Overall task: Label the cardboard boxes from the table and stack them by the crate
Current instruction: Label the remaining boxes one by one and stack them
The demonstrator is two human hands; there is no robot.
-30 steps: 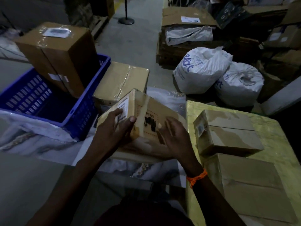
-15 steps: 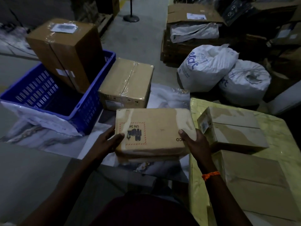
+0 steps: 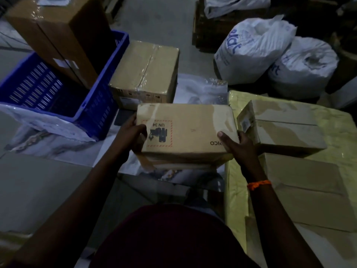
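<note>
Both hands hold a flat cardboard box [image 3: 187,130] by its ends: the left hand [image 3: 131,136] grips the left end, the right hand [image 3: 236,145] grips the right. The box (it has a red-framed sticker) sits between the blue crate [image 3: 92,109] and the yellow table [image 3: 336,124].

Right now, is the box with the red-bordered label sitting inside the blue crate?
No, the left hand and right hand hold the UN-labelled box outside the blue crate.

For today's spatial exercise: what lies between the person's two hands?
A flat cardboard box, gripped at its ends by left hand and right hand; head view.
</note>
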